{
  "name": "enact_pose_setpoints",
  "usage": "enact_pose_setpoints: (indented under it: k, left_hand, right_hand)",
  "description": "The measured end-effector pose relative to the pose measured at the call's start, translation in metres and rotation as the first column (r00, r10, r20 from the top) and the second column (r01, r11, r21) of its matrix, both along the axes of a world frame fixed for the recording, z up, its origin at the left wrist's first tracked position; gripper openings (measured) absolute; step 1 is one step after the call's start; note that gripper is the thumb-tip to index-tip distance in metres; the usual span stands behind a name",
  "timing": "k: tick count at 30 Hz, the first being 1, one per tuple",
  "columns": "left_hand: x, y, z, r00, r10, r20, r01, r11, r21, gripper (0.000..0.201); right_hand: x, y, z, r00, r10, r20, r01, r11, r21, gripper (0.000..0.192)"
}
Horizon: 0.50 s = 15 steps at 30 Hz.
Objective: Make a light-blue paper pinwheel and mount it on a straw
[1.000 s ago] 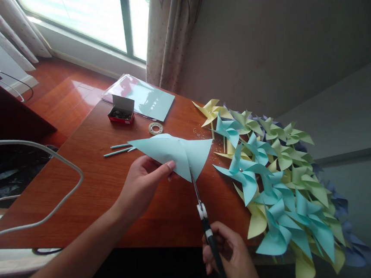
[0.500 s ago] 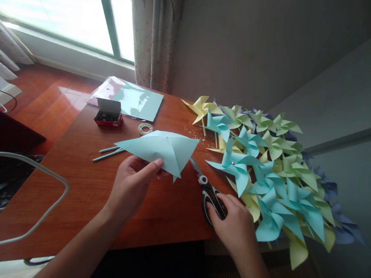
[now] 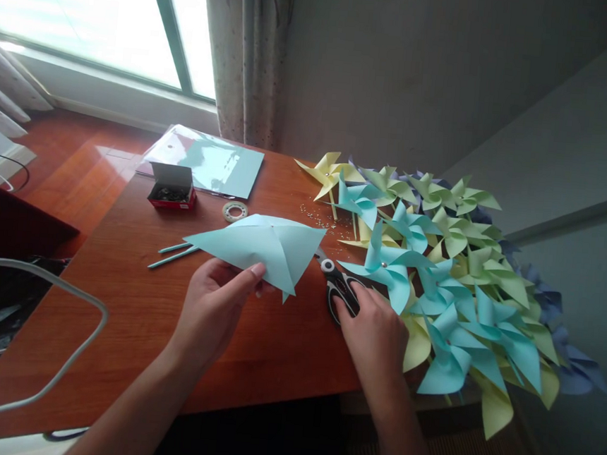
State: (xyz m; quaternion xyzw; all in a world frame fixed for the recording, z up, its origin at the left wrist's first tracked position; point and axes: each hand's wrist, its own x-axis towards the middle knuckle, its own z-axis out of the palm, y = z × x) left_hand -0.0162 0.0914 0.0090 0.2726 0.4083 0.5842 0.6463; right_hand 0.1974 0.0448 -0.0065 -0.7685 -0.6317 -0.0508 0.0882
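Observation:
My left hand [image 3: 223,295] pinches a light blue paper square [image 3: 265,242] by its near edge, thumb on top. The paper bulges in the middle, with slits running in from its corners and a small mark near the centre. On the right, my right hand [image 3: 377,326] has its fingers on the black-and-white handles of a pair of scissors [image 3: 341,291]. The blades point away from me, their tips close to the paper's right corner. Whether the scissors lie fully on the table I cannot tell. Light blue paper sticks [image 3: 173,256] lie left of the paper, partly hidden under it.
Finished blue, yellow, green and purple pinwheels [image 3: 385,263] crowd the right of the wooden table [image 3: 131,311]. Farther back are a tape roll [image 3: 235,211], an open small box [image 3: 171,195] of dark bits, and plastic-sleeved blue sheets [image 3: 228,168]. Tiny bits lie scattered near the pinwheels.
My right hand has moved the scissors forward and slightly left, farther behind the paper's right corner. My left hand holds the paper nearly still. The view has shifted a little.

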Motion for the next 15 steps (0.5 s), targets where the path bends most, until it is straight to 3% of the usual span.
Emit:
enact_pose_setpoints:
  k: [10, 15]
  left_hand:
    - [0.0, -0.002, -0.001, 1.0, -0.025, -0.018, 0.025, 1.0, -0.005, 0.013]
    - [0.0, -0.002, -0.001, 0.999, -0.038, -0.02, 0.038, 0.999, -0.008, 0.011]
  right_hand:
    - [-0.003, 0.003, -0.023, 0.986, 0.075, -0.147, -0.043, 0.977, 0.211, 0.027]
    - [-0.011, -0.003, -0.023, 0.939, 0.124, -0.32, -0.007, 0.939, 0.344, 0.025]
